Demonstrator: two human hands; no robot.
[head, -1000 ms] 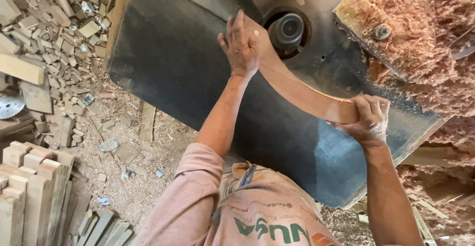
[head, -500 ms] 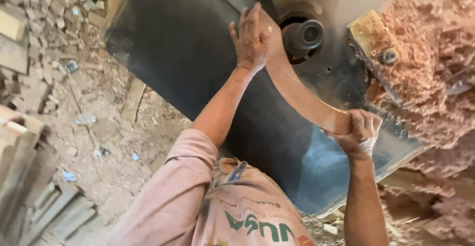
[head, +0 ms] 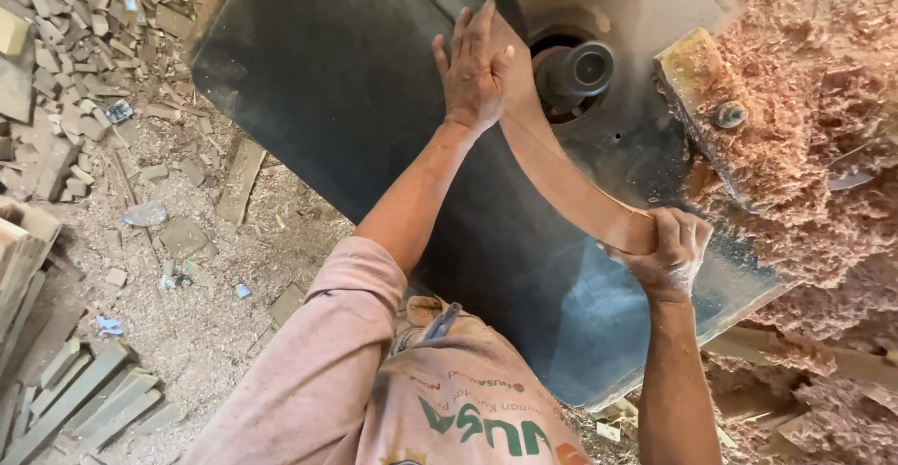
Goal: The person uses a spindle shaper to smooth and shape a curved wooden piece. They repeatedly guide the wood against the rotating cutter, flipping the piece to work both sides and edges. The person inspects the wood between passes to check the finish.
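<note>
Fingers (head: 468, 44) flat on curved wood piece (head: 571, 194); dark machine table (head: 355, 81), sawdust-strewn floor (head: 187, 268).

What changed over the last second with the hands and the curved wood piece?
The left hand slid along the curved wood piece toward the spindle cutter, so the far end of the piece now lies beside it. The right hand followed, gripping the near end. No grip was let go: left palm flat on top, right hand clasped, piece flat on the dark machine table.
</note>
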